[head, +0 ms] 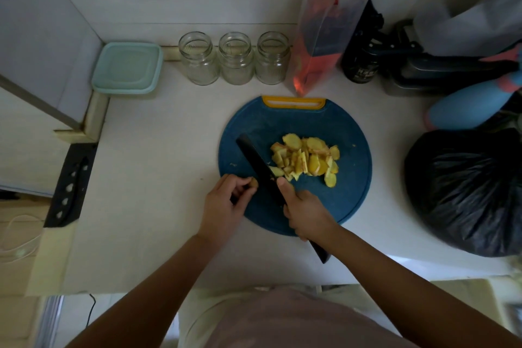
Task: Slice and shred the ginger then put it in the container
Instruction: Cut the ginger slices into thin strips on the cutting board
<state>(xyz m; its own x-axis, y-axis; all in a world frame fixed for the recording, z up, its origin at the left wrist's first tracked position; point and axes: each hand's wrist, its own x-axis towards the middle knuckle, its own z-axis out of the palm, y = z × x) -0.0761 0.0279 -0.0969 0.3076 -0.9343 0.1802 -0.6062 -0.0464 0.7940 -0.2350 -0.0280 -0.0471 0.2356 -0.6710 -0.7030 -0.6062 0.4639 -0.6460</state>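
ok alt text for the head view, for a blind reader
A person's right hand holds a black knife over a blue board, cutting ginger the left hand pinches; a pile of slices lies right of the blade. Three jars and a lidded container stand behind.

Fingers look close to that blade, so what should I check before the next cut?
1. Grip: the right hand holds the knife by its handle: ok.
2. Fingers: the left hand pinches a small ginger stub right beside the knife: not ok, probably too close.
3. Base: the cutting board lies flat on the counter: ok.
4. Room: the slices are piled on the knife's other side: ok.
5. Filling: the container is closed: not ok.
6. Stub cut through: cannot tell.
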